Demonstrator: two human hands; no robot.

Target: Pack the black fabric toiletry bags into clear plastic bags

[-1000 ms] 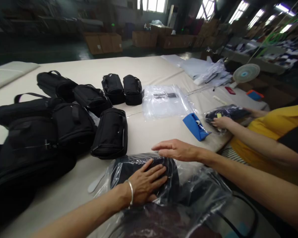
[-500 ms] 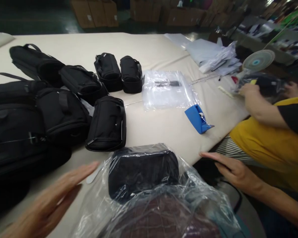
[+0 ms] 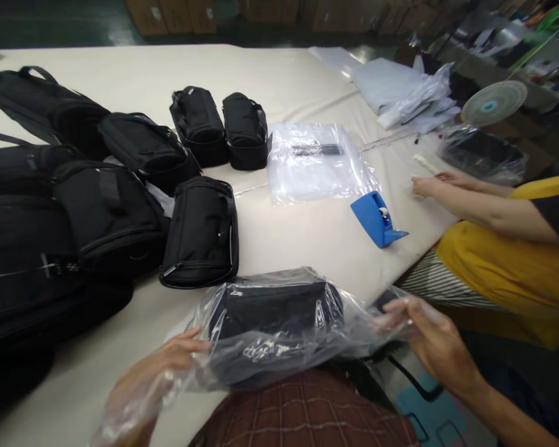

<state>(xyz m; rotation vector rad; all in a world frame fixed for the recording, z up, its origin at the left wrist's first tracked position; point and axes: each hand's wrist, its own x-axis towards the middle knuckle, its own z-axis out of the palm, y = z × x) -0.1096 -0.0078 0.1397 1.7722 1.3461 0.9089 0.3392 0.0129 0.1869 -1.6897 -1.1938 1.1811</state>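
A black fabric bag (image 3: 274, 307) lies in front of me at the table edge, inside a clear plastic bag (image 3: 279, 354) whose loose end is folded toward me. My left hand (image 3: 163, 366) is at its left end, fingers closed on the plastic, with film draped over the wrist. At the right end my right hand (image 3: 431, 332) pinches the plastic between thumb and fingers, holding it stretched sideways. Just beyond, another black bag (image 3: 202, 230) stands unwrapped on the table.
More black bags (image 3: 112, 211) crowd the left side. Flat clear plastic bags (image 3: 317, 180) lie mid-table, beside a blue tape dispenser (image 3: 375, 220). A co-worker's hands (image 3: 431, 183) work at right, near a wrapped bag (image 3: 484, 152) and a fan (image 3: 494, 104).
Both hands have come in from the sides and taken hold of the plastic. Its open end is drawn down over the black bag. The co-worker's hands have left the wrapped bag.
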